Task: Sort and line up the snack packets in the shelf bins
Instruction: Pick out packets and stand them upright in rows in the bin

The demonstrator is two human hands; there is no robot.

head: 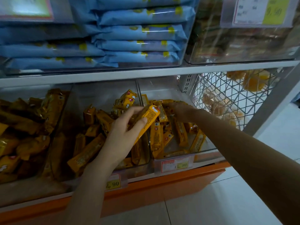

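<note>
Our left hand (121,135) pinches a yellow packet (146,120), thumb on its printed face and fingers curled behind it. The packet is tilted above the wall between the middle bin (103,95) and the right bin (164,91). Our right hand (180,109) rests among packets (181,135) at the right bin's back; we cannot tell its grip.

only one camera here, it's on my head, wide-angle, pointed forward and down into the lower bins (103,93) from close up. the upper shelf (146,73) fills the top of the view, floor tiles (227,200) sit bottom right.
</note>
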